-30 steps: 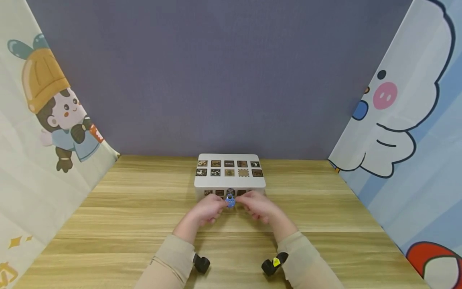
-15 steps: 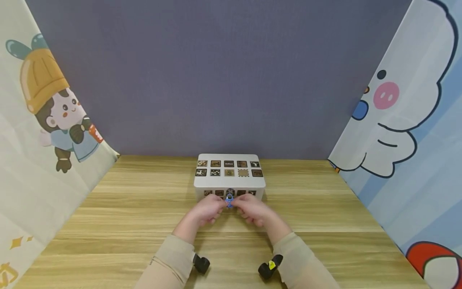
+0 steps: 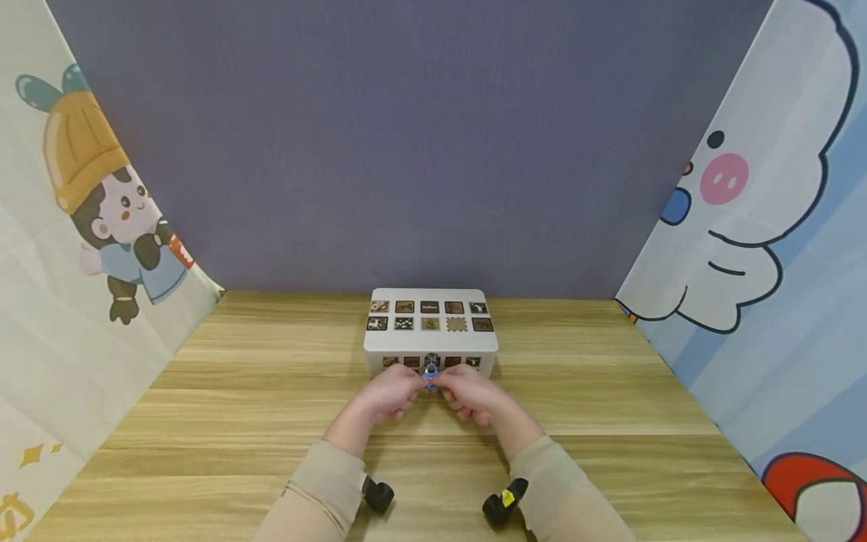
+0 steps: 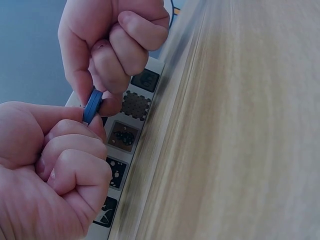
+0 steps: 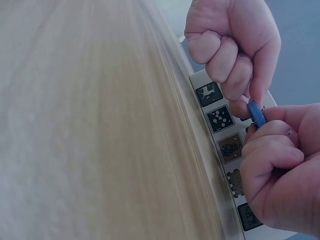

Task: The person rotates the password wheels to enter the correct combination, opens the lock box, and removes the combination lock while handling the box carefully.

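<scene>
A white box (image 3: 430, 342) with small dark printed pictures rests on the table, and a small blue padlock (image 3: 430, 375) hangs by its shackle at the metal clasp (image 3: 431, 360) on the box's front. My left hand (image 3: 389, 393) pinches the padlock's left side between thumb and index finger, the other fingers curled in. From the opposite side, my right hand (image 3: 474, 393) pinches its right edge in the same way. Both wrist views show the blue padlock body (image 4: 93, 106) edge-on between the two sets of fingertips, its faces mostly hidden.
The wood-grain table (image 3: 271, 421) spreads around the box. Behind it stands a grey-purple panel (image 3: 420, 150). Cartoon-printed curtains close off the left (image 3: 41, 301) and right (image 3: 813, 361) sides. A small black camera sits at each wrist.
My right hand has moved slightly left and its fingertips have closed in on the padlock, covering more of it. The left hand and the box have stayed in place.
</scene>
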`<action>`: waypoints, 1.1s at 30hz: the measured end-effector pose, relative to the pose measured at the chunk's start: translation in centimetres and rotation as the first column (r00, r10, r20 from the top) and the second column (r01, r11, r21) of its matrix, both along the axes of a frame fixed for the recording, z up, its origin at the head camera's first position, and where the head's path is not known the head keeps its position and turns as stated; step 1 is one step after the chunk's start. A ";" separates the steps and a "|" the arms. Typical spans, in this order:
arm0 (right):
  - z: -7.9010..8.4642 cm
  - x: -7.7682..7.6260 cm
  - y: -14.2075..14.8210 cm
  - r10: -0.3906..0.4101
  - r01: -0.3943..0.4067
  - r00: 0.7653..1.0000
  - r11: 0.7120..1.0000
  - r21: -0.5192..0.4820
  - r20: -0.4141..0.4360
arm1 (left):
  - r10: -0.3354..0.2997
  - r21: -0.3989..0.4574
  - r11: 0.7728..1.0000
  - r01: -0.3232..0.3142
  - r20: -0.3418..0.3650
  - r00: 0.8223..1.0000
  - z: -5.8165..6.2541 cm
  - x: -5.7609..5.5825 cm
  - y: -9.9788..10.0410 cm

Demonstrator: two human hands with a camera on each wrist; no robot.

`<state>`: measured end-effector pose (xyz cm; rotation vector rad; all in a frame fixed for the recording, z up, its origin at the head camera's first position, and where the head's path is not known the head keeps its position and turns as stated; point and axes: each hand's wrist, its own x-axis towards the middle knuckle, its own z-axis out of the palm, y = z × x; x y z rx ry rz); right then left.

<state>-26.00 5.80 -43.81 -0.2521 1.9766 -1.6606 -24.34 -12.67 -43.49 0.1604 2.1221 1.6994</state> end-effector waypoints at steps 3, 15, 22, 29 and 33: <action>0.1 0.0 -0.1 -0.004 0.004 1.000 1.000 -0.002 0.008 | 0.000 0.000 1.000 0.000 -0.001 1.000 0.0 0.0 0.0; 0.1 0.1 -0.3 -0.018 0.018 1.000 1.000 0.002 0.013 | -0.007 0.005 1.000 0.007 0.006 1.000 0.0 -0.1 -0.1; 0.2 0.1 -0.3 -0.017 0.017 1.000 1.000 0.013 0.007 | -0.004 0.002 1.000 0.004 0.005 1.000 0.0 -0.1 -0.1; 0.1 0.0 -0.4 -0.020 0.019 1.000 1.000 0.013 0.010 | -0.001 0.003 1.000 0.001 0.005 1.000 -0.1 -0.2 0.0; 0.1 0.0 -0.5 -0.023 0.023 1.000 1.000 0.014 0.015 | 0.000 0.003 1.000 0.000 0.008 1.000 -0.1 -0.2 0.0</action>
